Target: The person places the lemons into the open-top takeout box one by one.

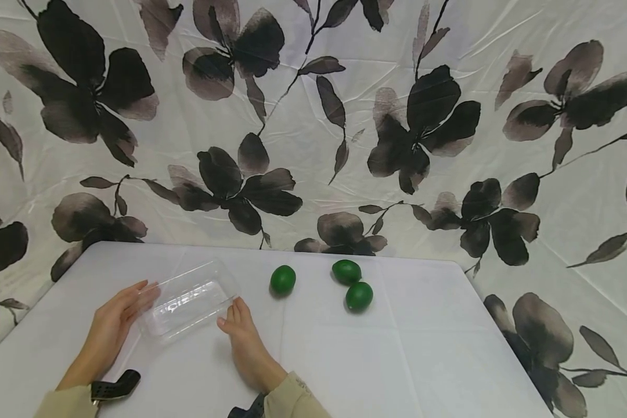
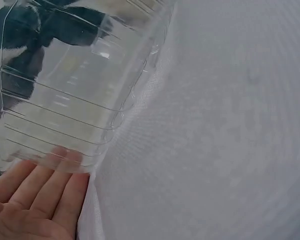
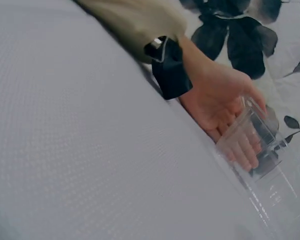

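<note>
A clear plastic container [image 1: 190, 299] sits between both hands at a slant; whether it touches the table is unclear. At its left end my left hand [image 1: 121, 310] has fingers showing through the plastic. In the left wrist view those fingers [image 2: 42, 192] look straight, their tips seen through the container's ribbed wall [image 2: 65, 105]. My right hand [image 1: 248, 348] touches the container's near right corner with extended fingertips, its thumb just below the edge. The right wrist view shows a hand [image 3: 222, 102] with its palm at the clear plastic [image 3: 260, 135].
One green lime [image 1: 283, 280] lies right of the container. Two more, a far lime [image 1: 347, 271] and a nearer lime [image 1: 359, 296], lie close together further right. A white cloth covers the table [image 1: 423, 360]; behind it hangs a floral curtain [image 1: 324, 191].
</note>
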A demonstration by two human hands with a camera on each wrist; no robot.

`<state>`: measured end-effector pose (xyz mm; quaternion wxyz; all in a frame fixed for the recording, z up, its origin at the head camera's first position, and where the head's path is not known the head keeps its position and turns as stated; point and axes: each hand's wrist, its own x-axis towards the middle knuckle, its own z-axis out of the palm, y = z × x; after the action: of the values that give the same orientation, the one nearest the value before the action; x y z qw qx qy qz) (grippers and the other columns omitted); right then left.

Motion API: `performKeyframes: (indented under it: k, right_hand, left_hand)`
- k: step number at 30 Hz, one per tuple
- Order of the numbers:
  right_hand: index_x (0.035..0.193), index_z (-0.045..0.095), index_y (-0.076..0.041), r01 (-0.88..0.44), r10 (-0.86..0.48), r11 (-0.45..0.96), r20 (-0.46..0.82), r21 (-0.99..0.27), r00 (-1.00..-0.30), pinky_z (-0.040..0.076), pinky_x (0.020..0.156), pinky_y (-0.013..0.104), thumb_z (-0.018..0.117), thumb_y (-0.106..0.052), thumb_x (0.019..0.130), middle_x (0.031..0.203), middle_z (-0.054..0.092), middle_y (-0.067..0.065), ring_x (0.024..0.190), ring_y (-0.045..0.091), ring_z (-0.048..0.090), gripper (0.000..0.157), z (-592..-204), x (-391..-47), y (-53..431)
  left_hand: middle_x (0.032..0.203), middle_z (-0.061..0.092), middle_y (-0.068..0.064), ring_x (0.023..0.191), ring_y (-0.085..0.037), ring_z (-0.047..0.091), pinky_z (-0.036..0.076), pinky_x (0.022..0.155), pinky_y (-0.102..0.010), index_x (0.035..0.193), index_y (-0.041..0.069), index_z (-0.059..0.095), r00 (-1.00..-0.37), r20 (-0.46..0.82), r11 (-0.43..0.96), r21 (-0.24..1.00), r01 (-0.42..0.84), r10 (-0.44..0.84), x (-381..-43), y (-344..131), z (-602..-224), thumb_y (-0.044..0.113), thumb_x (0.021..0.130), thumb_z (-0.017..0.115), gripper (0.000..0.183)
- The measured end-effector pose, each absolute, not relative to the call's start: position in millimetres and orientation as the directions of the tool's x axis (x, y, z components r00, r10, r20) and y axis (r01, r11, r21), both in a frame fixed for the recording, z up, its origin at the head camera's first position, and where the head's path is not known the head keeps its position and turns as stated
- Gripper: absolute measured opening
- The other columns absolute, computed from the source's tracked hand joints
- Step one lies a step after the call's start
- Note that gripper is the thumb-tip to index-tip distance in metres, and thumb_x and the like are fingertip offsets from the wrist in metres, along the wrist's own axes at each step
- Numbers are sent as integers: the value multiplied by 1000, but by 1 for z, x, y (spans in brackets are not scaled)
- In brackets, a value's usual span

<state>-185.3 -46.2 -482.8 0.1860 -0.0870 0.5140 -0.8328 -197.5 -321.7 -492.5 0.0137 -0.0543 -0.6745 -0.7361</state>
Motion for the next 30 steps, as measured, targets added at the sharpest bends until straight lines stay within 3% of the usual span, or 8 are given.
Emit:
performKeyframes:
  k: [10,18,30]
  right_hand:
    - [156,1,4,186,-418,-387,-7,-903,-908,-8,118,54,53,-13,96,163,-5,25,150,37,-4,81,-490,-185,-48]
    - [157,1,2,192,-405,-381,-23,-905,-914,-7,118,54,54,-14,95,163,-4,25,151,37,-3,82,-489,-184,-48]
    - [159,-3,-9,229,-398,-344,-80,-911,-914,-15,111,65,58,-14,90,164,-11,19,150,36,-12,92,-484,-184,-47]
  left_hand:
    - [136,56,15,117,8,56,44,89,-6,157,3,23,-994,93,-19,996,92,49,-196,-321,-494,40,108,35,62]
    - [132,60,14,117,7,56,43,90,-6,155,0,26,-990,126,21,992,127,69,-196,-319,-495,38,109,31,60]
    - [133,62,8,117,2,58,47,92,-13,146,-8,33,-989,78,14,997,81,127,-190,-311,-484,36,109,35,58]
